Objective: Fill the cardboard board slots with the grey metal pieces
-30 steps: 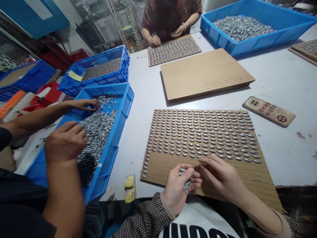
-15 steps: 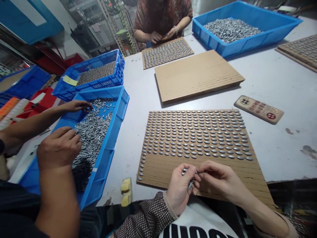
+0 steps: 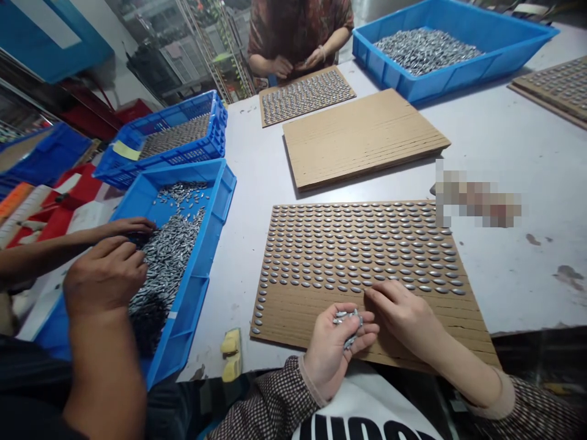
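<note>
My left hand (image 3: 337,345) is palm up, with several small silver, leaf-shaped metal pieces (image 3: 349,327) cupped in it and the thumb over them. My right hand (image 3: 403,311) has its fingertips pinched together and lowered to the cardboard sheet (image 3: 298,308), at the end of the lowest long row. A metal piece in that pinch is mostly hidden by the fingers. Many rows of such pieces cover the upper part of the sheet, and a short column runs down its left edge. Beneath the rows the corrugated cardboard is bare.
A blue tray (image 3: 222,201) of loose pieces stands left, a co-worker's hands (image 3: 105,275) over it. Behind are a blue crate (image 3: 215,137), stacked cardboard (image 3: 362,137) and another blue tray (image 3: 426,88). Another person works across the table. A yellow block (image 3: 232,354) lies at the near edge.
My right hand has moved up from my left hand to the lowest row on the cardboard. My left fingers have opened out somewhat around the metal pieces. The co-worker's far hand has shifted down-left.
</note>
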A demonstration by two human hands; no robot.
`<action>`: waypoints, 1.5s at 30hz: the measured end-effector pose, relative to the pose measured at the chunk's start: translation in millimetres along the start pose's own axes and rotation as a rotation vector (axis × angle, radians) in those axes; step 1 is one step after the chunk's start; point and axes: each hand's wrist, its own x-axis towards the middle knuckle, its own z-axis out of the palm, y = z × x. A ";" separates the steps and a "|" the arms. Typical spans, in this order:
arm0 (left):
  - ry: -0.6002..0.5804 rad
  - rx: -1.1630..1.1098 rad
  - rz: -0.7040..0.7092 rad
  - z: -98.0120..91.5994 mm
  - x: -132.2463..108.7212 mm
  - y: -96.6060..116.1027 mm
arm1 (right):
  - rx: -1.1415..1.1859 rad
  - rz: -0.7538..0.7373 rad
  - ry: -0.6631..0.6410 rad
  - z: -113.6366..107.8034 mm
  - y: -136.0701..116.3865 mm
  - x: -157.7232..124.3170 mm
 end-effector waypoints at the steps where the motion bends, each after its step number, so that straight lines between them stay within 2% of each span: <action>1: -0.002 0.005 0.001 0.1 -0.1 0.3 | -0.003 -0.007 -0.006 -1.0 -0.1 0.5; 7: -0.017 0.017 0.039 -3.9 4.6 -2.5 | -0.014 -0.015 -0.020 -2.0 2.0 1.6; 10: 0.014 0.027 0.051 -6.1 6.6 -4.9 | 0.032 0.046 0.046 -6.7 -1.2 0.5; 12: 0.027 0.024 0.045 -6.2 6.7 -5.5 | 0.180 0.107 0.085 -13.3 -7.5 -0.6; 17: -0.020 -0.016 0.089 -2.9 6.7 -7.4 | 0.780 0.370 0.011 -22.8 -30.8 -4.9; 19: -0.051 -0.024 0.083 -1.0 7.7 -9.5 | 0.864 0.405 0.063 -19.5 -37.1 -7.9; 23: -0.074 -0.009 0.062 2.8 9.1 -12.4 | 0.689 0.306 0.185 -12.1 -39.7 -15.8; 27: -0.066 0.021 0.015 7.4 7.2 -9.0 | 0.486 0.165 0.185 -14.8 -30.2 -21.6; 32: -0.034 -0.010 -0.077 10.9 5.1 -5.0 | 0.293 0.117 0.190 -14.7 -3.3 -21.8; 37: -0.008 0.008 -0.064 8.3 5.2 -7.9 | 0.087 0.057 0.089 -9.2 17.3 -19.4; 41: -0.033 0.019 -0.064 7.6 4.7 -8.7 | -0.016 0.024 0.010 -10.8 19.4 -19.0; 45: -0.023 0.010 -0.078 9.2 4.9 -6.5 | -0.054 0.006 -0.014 -11.8 19.8 -18.8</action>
